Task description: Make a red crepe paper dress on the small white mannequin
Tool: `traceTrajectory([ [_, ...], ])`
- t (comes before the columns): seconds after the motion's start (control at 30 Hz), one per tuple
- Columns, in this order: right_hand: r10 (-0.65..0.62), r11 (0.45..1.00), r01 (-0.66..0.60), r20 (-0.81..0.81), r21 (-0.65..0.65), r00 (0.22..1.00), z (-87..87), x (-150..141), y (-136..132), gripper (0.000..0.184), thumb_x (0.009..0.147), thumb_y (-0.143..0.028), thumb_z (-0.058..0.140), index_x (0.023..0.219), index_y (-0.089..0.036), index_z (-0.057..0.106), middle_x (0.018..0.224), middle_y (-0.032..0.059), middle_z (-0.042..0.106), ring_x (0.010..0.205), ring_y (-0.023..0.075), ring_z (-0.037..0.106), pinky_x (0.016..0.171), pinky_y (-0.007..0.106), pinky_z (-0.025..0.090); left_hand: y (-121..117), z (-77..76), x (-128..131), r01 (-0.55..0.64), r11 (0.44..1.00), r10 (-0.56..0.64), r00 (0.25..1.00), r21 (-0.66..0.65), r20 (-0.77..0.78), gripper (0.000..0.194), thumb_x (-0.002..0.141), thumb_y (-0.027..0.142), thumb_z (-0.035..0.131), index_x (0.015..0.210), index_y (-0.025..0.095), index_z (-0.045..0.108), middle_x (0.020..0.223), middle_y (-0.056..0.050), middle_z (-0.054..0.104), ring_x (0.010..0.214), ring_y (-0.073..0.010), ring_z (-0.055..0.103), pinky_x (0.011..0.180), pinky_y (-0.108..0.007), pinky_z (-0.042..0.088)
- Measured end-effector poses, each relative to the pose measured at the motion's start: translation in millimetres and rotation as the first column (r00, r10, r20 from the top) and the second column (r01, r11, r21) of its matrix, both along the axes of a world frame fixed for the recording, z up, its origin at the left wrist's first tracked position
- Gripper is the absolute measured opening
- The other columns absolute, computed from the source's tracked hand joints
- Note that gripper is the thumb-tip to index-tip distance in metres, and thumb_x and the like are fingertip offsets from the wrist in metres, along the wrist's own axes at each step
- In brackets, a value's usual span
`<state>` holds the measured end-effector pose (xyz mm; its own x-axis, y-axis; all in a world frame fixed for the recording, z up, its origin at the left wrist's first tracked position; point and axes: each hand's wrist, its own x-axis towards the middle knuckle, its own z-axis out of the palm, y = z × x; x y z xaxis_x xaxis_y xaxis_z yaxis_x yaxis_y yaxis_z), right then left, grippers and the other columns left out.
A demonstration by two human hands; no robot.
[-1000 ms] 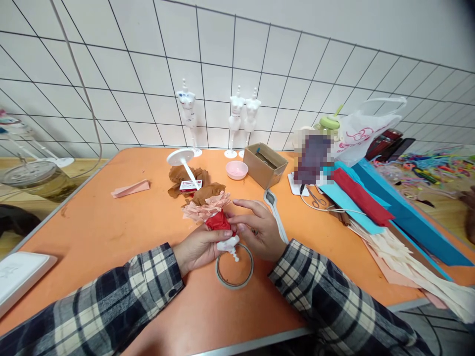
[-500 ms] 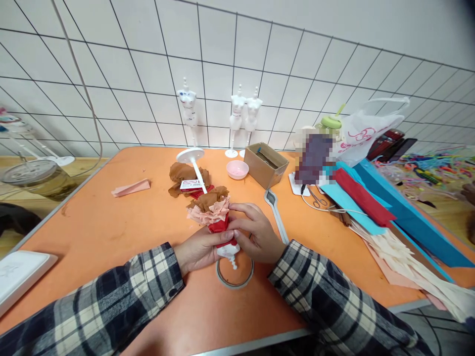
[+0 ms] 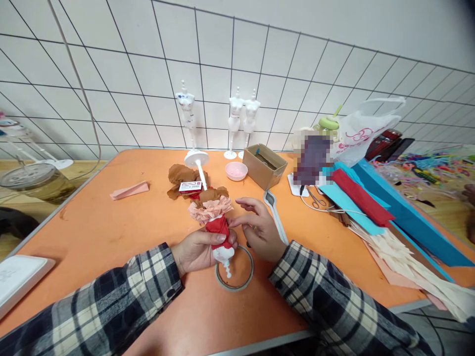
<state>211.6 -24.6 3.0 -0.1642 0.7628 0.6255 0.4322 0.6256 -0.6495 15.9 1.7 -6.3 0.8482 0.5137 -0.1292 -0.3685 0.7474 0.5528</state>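
Observation:
My left hand (image 3: 196,249) grips a small white doll mannequin (image 3: 223,254) by its torso, which is wrapped in red crepe paper (image 3: 218,229). Above the red wrap sit a pink ruffled paper skirt (image 3: 210,209) and a brown layer. The mannequin is held upside down, its round white base (image 3: 196,158) pointing away from me. My right hand (image 3: 257,228) hovers just right of the red wrap, fingers partly spread, index finger touching the paper. A tape roll (image 3: 235,269) lies on the orange table (image 3: 111,222) under the hands.
Brown crumpled paper (image 3: 180,175), a folded pink sheet (image 3: 129,190), a pink bowl (image 3: 236,170) and a cardboard box (image 3: 264,165) lie behind. Three white mannequins (image 3: 234,116) stand by the tiled wall. Coloured paper sheets (image 3: 371,202), scissors (image 3: 315,199) and a plastic bag (image 3: 365,129) fill the right.
The mannequin has been turned more upright, its base swinging right and away. My right hand let go of the red wrap and opened beside it.

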Motion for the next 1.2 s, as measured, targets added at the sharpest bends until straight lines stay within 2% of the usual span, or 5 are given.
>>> traceTrajectory([
  [0.4, -0.035, 0.997, 0.04, -0.081, 0.06, 0.996, 0.0, 1.3, -0.7, 0.036, 0.074, -0.003, 0.048, 0.096, -0.023, 0.068, 0.135, 0.0089, 0.054, 0.12, 0.0233, 0.055, 0.101, 0.045, 0.048, -0.2, 3.3, -2.2, 0.164, 0.986, -0.158, 0.98, -0.039, 0.118, 0.041, 0.072, 0.012, 0.065, 0.113, 0.014, 0.064, 0.101, -0.011, 0.071, 0.095, -0.0259, 0.071, 0.078, -0.036, 0.058],
  [0.57, -0.086, 0.979, 0.077, 0.037, 0.191, 0.996, -2.2, 2.8, 0.6, 0.048, 0.069, -0.001, 0.045, 0.107, -0.024, 0.062, 0.119, 0.0083, 0.059, 0.112, 0.0233, 0.057, 0.097, 0.044, 0.049, 5.1, 5.3, 0.4, -0.078, 0.993, 0.09, 0.986, -0.092, 0.139, 0.029, 0.082, 0.029, 0.071, 0.105, 0.012, 0.067, 0.107, -0.013, 0.072, 0.106, -0.027, 0.069, 0.093, -0.038, 0.053],
  [0.77, 0.036, 0.992, -0.058, 0.196, 0.111, 0.98, -7.9, 2.4, 3.6, 0.078, 0.059, 0.003, 0.042, 0.132, -0.022, 0.049, 0.118, 0.009, 0.059, 0.112, 0.0222, 0.055, 0.095, 0.041, 0.051, 11.5, 10.3, 1.6, -0.296, 0.949, 0.304, 0.95, -0.105, 0.073, 0.019, 0.092, 0.034, 0.064, 0.098, 0.016, 0.067, 0.104, -0.008, 0.073, 0.1, -0.0239, 0.07, 0.094, -0.04, 0.053],
  [0.93, -0.08, 0.917, -0.099, 0.42, 0.386, 0.904, -7.7, -0.9, 2.6, 0.055, 0.084, -0.007, 0.057, 0.133, -0.031, 0.052, 0.14, 0.0082, 0.052, 0.126, 0.0234, 0.051, 0.101, 0.043, 0.048, 13.0, 6.9, 2.3, -0.325, 0.937, 0.33, 0.944, -0.128, 0.024, 0.031, 0.092, 0.047, 0.063, 0.097, 0.017, 0.069, 0.101, -0.006, 0.073, 0.094, -0.0195, 0.069, 0.09, -0.033, 0.054],
  [1.2, -0.216, 0.86, -0.046, 0.445, 0.508, 0.869, -6.3, -3.4, -1.0, 0.033, 0.093, -0.015, 0.058, 0.118, -0.035, 0.067, 0.129, -0.0011, 0.068, 0.092, 0.016, 0.06, 0.079, 0.033, 0.05, 12.1, 2.8, 4.0, -0.263, 0.96, 0.266, 0.964, -0.095, 0.019, 0.039, 0.093, 0.051, 0.058, 0.099, 0.014, 0.072, 0.102, -0.008, 0.074, 0.097, -0.0175, 0.068, 0.091, -0.028, 0.053],
])
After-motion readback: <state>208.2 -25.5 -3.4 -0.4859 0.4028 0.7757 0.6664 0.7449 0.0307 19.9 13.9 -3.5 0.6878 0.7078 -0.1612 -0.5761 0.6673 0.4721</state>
